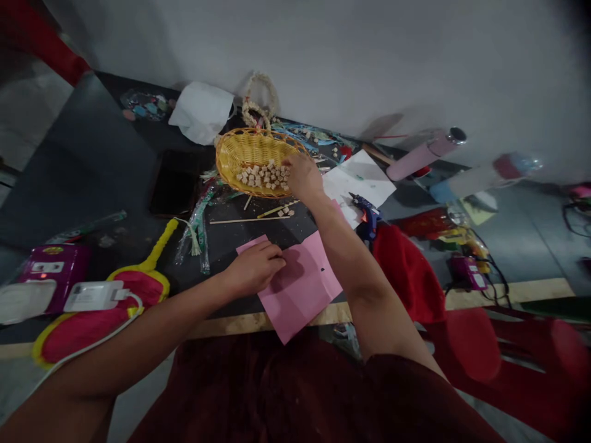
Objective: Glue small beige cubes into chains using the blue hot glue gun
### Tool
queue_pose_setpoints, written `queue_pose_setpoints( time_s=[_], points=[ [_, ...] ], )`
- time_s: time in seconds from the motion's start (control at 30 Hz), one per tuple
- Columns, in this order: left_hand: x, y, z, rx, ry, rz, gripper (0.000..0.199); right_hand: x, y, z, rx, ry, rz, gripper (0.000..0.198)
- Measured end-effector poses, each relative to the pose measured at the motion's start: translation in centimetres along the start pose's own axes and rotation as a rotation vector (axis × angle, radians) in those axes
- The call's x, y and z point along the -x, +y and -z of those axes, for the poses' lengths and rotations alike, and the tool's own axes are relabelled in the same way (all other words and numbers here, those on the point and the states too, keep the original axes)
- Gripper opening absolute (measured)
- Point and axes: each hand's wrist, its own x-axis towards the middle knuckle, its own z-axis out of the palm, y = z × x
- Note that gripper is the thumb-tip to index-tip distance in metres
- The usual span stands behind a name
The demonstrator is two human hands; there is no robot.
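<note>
My right hand (pixel 302 175) reaches over the right rim of a yellow woven basket (pixel 231 154). Its fingertips are among small pale cube-like pieces (pixel 261 175) heaped in the basket; the fingers look pinched together, and what they hold is hidden. Low over a creased sheet of pink paper (pixel 295 295) is my left hand (pixel 256 266), its fingers curled together at the paper's left part. Whether something small is between them cannot be made out. The pink paper overhangs the table's front edge, and a small dark mark shows on it.
Thin sticks (pixel 249 220) lie before the basket. A blue glue gun (pixel 367 215) and white paper (pixel 362 181) are at right, near a pink bottle (pixel 427 154) and red cloth (pixel 406 274). At left are a dark phone (pixel 174 183), a purple power socket (pixel 55 271) and a white charger (pixel 95 296).
</note>
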Motion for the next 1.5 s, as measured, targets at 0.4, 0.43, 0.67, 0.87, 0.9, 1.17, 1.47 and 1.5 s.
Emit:
queue_pose_setpoints(
  time_s=[0.4, 0.43, 0.67, 0.87, 0.9, 1.17, 1.47, 1.5],
  points=[
    [0.0, 0.0, 0.1, 0.019, -0.015, 0.013, 0.026, -0.9, 0.0, 0.9, 0.111, -0.146, -0.075, 0.037],
    [0.0, 0.0, 0.2, 0.022, -0.010, 0.014, 0.026, -1.0, 0.0, 0.9, 0.118, -0.155, -0.067, 0.037],
    [0.0, 0.0, 0.1, 0.008, -0.010, 0.024, 0.025, -0.6, 0.0, 2.0, 0.177, -0.124, -0.090, 0.039],
    [0.0, -0.1, 0.1, 0.018, -0.009, 0.024, 0.025, -0.5, -0.2, 2.1, 0.173, -0.172, -0.108, 0.031],
    [0.0, 0.0, 0.1, 0.018, -0.008, 0.025, 0.025, -0.6, -0.2, 2.1, 0.165, -0.169, -0.110, 0.030],
    [0.1, -0.2, -0.3, 0.026, 0.028, 0.009, 0.025, 0.1, 1.6, 2.0, -0.262, 0.022, -0.087, 0.018],
    [0.0, -0.3, -0.5, 0.035, 0.000, 0.033, 0.032, 13.7, 0.4, 5.4, -0.749, -0.165, -0.142, 0.020],
    [0.0, -0.3, -0.4, 0.024, 0.008, 0.026, 0.032, 15.4, -0.1, 5.6, -0.704, -0.177, -0.150, 0.019]
  ],
)
